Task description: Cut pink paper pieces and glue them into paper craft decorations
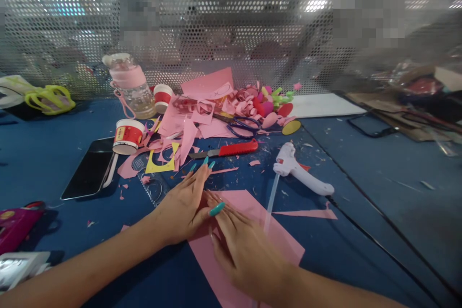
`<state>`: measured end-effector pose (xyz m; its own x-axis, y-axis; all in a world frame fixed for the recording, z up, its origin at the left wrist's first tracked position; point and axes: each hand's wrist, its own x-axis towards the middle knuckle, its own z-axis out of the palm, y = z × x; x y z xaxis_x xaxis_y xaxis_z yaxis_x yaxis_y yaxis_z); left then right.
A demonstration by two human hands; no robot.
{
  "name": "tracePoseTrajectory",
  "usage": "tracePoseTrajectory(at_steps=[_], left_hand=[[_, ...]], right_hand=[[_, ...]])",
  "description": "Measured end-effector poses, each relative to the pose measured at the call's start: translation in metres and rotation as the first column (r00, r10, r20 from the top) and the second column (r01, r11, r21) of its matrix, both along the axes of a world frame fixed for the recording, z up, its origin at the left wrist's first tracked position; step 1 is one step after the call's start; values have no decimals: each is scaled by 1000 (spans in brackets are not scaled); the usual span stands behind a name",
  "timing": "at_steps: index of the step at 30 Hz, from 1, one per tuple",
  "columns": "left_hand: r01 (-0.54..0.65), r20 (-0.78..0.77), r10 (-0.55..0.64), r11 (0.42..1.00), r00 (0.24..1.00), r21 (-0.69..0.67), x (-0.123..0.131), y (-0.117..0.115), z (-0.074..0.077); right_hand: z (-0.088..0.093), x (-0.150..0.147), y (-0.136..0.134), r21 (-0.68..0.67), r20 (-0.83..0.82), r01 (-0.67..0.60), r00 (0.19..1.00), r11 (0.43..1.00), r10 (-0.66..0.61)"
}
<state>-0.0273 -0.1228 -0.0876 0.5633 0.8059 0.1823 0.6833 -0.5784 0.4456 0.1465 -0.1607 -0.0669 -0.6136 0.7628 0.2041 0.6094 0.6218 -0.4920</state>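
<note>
A sheet of pink paper (241,199) lies on the blue table in front of me, partly covered by my hands. My left hand (184,209), with long teal nails, is at the sheet's left edge. Its fingers stretch forward and its thumb crosses over the right fingertips. Flat on the paper rests my right hand (249,250), fingers extended and pointing at the left palm. Nothing shows in either hand, though the area under the palms is hidden. Just beyond the left fingertips is a red-handled utility knife (236,149). A white glue gun (303,173) lies to the right, its glue stick reaching over the sheet.
Pink paper scraps (187,130), scissors (245,127) and colourful cut pieces pile up at the back. To the left are a phone (88,168), a paper cup (128,135) and a water bottle (132,86). A perforated metal screen (231,24) stands behind; a black cord (378,245) runs right.
</note>
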Motion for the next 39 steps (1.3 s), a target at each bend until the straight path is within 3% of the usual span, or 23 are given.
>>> tracePoseTrajectory(at_steps=[3, 7, 13, 23, 39], left_hand=[[6, 8, -6, 1000, 1000, 4, -1, 1, -1], [18, -7, -17, 1000, 1000, 25, -2, 2, -4], [10, -121, -2, 998, 993, 68, 0, 2, -5], [-20, -186, 29, 999, 982, 50, 0, 2, -6], [-44, -177, 51, 998, 983, 48, 0, 3, -9]], right_hand=[[-3, 2, 1, 31, -14, 31, 999, 999, -30], [-7, 5, 4, 151, 5, 162, 986, 975, -164], [-7, 9, 12, 219, 104, 245, 956, 944, -273], [-8, 10, 32, 157, 303, 195, 924, 968, -235], [-7, 6, 35, 159, 312, 225, 912, 961, -265]])
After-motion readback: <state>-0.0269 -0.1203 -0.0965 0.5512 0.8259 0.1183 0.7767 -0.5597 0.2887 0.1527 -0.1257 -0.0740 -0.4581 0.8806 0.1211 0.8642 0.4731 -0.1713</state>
